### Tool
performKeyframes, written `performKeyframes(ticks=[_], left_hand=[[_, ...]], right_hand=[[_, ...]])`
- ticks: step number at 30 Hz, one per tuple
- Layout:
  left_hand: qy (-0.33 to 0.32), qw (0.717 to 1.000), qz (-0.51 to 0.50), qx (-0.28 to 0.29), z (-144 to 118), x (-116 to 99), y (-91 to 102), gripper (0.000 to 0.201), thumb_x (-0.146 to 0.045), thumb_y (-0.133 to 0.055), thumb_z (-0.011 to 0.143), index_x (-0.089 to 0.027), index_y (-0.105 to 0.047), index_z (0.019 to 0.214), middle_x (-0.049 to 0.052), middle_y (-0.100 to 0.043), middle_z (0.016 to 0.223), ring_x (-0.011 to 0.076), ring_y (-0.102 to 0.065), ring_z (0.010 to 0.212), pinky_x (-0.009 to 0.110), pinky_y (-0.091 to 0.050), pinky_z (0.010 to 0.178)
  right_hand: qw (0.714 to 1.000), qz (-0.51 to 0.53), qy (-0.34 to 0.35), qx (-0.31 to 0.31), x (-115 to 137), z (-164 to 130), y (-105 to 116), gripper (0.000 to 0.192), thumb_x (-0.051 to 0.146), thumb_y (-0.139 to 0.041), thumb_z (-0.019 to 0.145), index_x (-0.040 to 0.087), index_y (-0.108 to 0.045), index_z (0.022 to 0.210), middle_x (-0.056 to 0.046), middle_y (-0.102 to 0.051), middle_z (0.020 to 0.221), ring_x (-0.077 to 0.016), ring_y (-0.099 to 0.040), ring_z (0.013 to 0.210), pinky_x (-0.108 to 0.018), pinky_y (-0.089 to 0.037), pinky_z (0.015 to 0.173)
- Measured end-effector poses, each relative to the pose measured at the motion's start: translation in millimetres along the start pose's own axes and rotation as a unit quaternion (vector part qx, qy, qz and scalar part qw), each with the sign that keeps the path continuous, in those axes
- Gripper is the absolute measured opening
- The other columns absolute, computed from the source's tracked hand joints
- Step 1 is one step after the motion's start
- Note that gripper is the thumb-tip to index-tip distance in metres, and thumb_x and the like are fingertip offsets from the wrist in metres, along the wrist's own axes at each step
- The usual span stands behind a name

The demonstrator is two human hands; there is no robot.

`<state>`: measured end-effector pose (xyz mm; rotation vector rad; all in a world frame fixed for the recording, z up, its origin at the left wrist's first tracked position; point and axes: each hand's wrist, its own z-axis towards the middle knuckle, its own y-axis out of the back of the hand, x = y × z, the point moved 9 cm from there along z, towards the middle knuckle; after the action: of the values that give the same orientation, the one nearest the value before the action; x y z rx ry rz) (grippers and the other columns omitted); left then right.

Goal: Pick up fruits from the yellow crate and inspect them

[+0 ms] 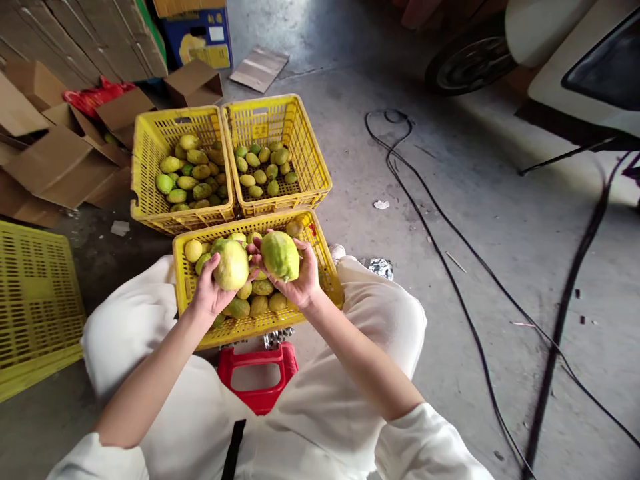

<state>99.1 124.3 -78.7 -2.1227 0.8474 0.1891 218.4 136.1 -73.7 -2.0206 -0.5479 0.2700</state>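
Note:
My left hand (209, 293) grips a yellowish-green round fruit (231, 265) from below. My right hand (301, 280) grips a greener fruit (279, 255) right beside it. Both are held just above the near yellow crate (181, 283), which sits between my knees and holds several similar fruits. Two more yellow crates stand behind it: the left one (146, 143) with several larger fruits, the right one (310, 150) with several smaller fruits.
A red stool handle (257, 377) shows under me. An upturned yellow crate (35, 300) lies at left. Cardboard boxes (60, 160) pile up at back left. Black cables (450, 233) run over the concrete floor at right, near a vehicle wheel (467, 63).

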Motion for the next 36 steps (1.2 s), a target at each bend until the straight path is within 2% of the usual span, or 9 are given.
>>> performKeyframes(ticks=[5,9,12,16,21,25,28,32,36], left_hand=[[0.025,0.999,-0.027,0.018,-4,-1,-8.3,0.052,-0.057,-0.049,0.1,-0.014,-0.067,0.12,0.015,-0.075,0.104,0.032,-0.074,0.108,0.048,-0.063,0.093],[0.039,0.998,-0.039,0.021,-4,3,-10.4,0.049,-0.039,-0.036,0.104,-0.013,-0.063,0.135,0.017,-0.076,0.111,0.0336,-0.072,0.112,0.057,-0.059,0.099],[0.018,0.999,-0.034,0.007,-1,2,-6.5,0.044,-0.033,-0.036,0.106,-0.018,-0.063,0.136,0.014,-0.077,0.111,0.0266,-0.074,0.104,0.045,-0.063,0.09],[-0.009,0.998,-0.036,0.043,4,-3,-9.2,0.045,-0.048,-0.044,0.103,-0.017,-0.067,0.125,0.011,-0.075,0.096,0.0201,-0.072,0.082,0.028,-0.062,0.068],[-0.015,0.999,-0.005,0.034,5,-6,-1.9,0.04,-0.037,-0.061,0.094,-0.019,-0.061,0.13,0.01,-0.075,0.103,0.0231,-0.075,0.094,0.032,-0.065,0.08],[0.034,0.999,0.021,0.035,6,2,1.0,0.037,-0.041,-0.061,0.093,-0.015,-0.063,0.12,0.011,-0.074,0.092,0.0192,-0.073,0.073,0.024,-0.061,0.058],[0.054,0.997,0.032,0.047,8,6,1.5,0.035,-0.043,-0.055,0.097,-0.012,-0.066,0.11,0.011,-0.072,0.083,0.0183,-0.07,0.064,0.023,-0.057,0.049],[0.053,0.998,0.02,0.039,11,6,4.2,0.045,-0.049,-0.05,0.1,-0.012,-0.067,0.118,0.013,-0.074,0.089,0.0224,-0.073,0.071,0.028,-0.062,0.056],[0.034,0.999,0.002,0.006,11,5,6.6,0.036,-0.031,-0.05,0.101,-0.015,-0.062,0.131,0.011,-0.078,0.101,0.0254,-0.078,0.092,0.038,-0.066,0.084]], right_hand=[[0.999,0.025,-0.004,0.037,2,0,-5,0.04,0.046,-0.046,0.101,0.022,-0.062,0.129,-0.008,-0.076,0.104,-0.015,-0.069,0.074,-0.019,-0.059,0.052],[1.0,0.009,-0.005,0.025,0,3,2,0.047,0.05,-0.038,0.102,0.025,-0.062,0.134,-0.008,-0.075,0.098,-0.0165,-0.067,0.071,-0.019,-0.055,0.047],[1.0,-0.001,0.01,0.01,4,3,4,0.048,0.04,-0.033,0.102,0.025,-0.06,0.138,-0.009,-0.076,0.102,-0.0194,-0.072,0.078,-0.027,-0.062,0.057],[0.999,-0.027,0.036,0.026,11,3,-3,0.045,0.034,-0.038,0.104,0.027,-0.053,0.146,-0.008,-0.078,0.112,-0.0228,-0.077,0.091,-0.041,-0.069,0.075],[0.998,-0.052,0.014,0.018,11,9,5,0.043,0.058,-0.045,0.105,0.026,-0.058,0.131,-0.006,-0.078,0.096,-0.0189,-0.077,0.073,-0.029,-0.067,0.055],[0.997,-0.071,-0.011,-0.025,9,15,21,0.06,0.074,-0.048,0.098,0.017,-0.063,0.114,-0.007,-0.076,0.082,-0.0165,-0.071,0.055,-0.026,-0.064,0.047],[0.993,-0.084,-0.038,-0.075,5,17,32,0.067,0.078,-0.042,0.097,0.015,-0.064,0.105,-0.01,-0.076,0.079,-0.0179,-0.07,0.054,-0.028,-0.064,0.047],[0.981,-0.119,-0.027,-0.151,4,18,47,0.06,0.071,-0.04,0.102,0.016,-0.064,0.101,-0.008,-0.075,0.075,-0.019,-0.073,0.061,-0.027,-0.064,0.051],[0.972,-0.175,0.021,-0.153,6,20,45,0.057,0.073,-0.049,0.099,0.019,-0.065,0.105,-0.005,-0.075,0.078,-0.0178,-0.072,0.062,-0.025,-0.061,0.048]])
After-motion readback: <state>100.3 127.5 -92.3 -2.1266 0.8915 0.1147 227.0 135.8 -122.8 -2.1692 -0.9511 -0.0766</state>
